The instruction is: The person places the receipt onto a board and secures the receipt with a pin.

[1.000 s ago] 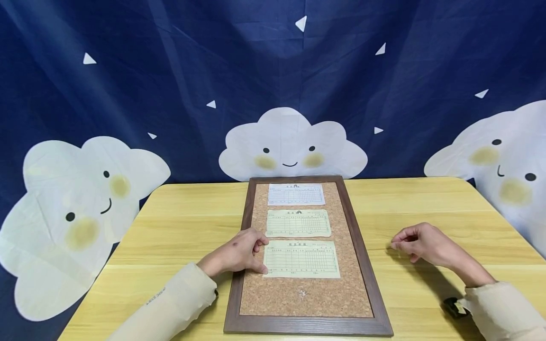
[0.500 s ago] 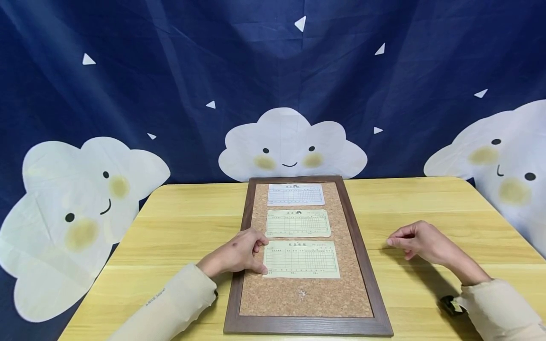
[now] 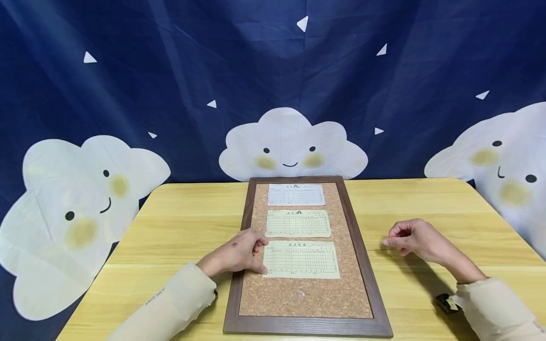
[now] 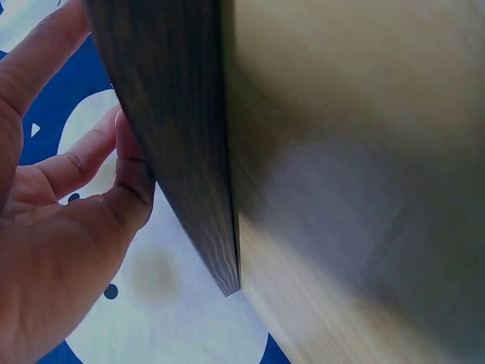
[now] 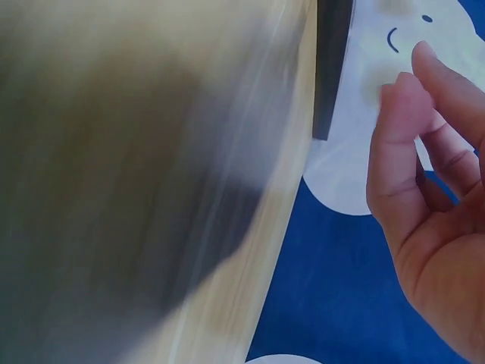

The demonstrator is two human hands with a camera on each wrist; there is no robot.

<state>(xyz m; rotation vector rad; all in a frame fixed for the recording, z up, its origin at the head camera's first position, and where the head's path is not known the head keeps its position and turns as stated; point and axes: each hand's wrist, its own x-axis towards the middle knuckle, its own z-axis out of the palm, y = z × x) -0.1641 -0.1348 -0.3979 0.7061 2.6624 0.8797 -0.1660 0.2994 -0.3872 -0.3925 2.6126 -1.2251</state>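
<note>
My left hand reaches over the left side of a framed cork board, its thumb and fingertips resting on the left edge of the lowest paper receipt slip. This pale green slip lies flat on the cork. In the left wrist view the hand is beside the dark frame edge. My right hand hovers above the table to the right of the board, thumb and index finger brought together. Whether something small sits between those fingertips cannot be seen.
Two more slips lie higher on the board: a green one and a bluish white one, each with a small dark spot at its top. A wooden table bears the board. A blue cloud-patterned curtain hangs behind.
My right hand has drifted slightly left toward the board and a little upward. My left hand, the slips and the board have stayed in place.
</note>
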